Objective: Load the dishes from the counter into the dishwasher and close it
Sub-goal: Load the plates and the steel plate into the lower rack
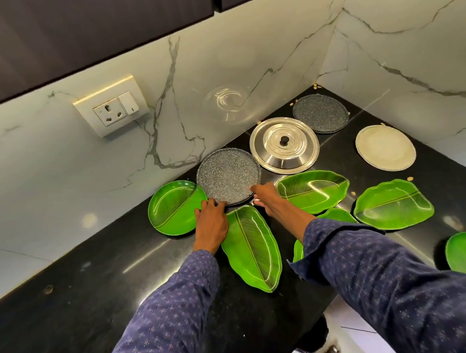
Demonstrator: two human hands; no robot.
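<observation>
Round grey speckled plate: on the black stone counter near the marble wall, its near rim gripped by both my hands. Left hand: fingers curled on the rim's left. Right hand: fingers curled on its right. Adjacent: round green leaf-pattern plate, long green leaf-shaped plate. Behind: steel lid with black knob.

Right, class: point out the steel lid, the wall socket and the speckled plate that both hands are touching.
steel lid (284, 143): head view, on its black centre knob.
wall socket (110, 106): head view, middle of the faceplate.
speckled plate (227, 175): head view, centre of its flat face.
</observation>
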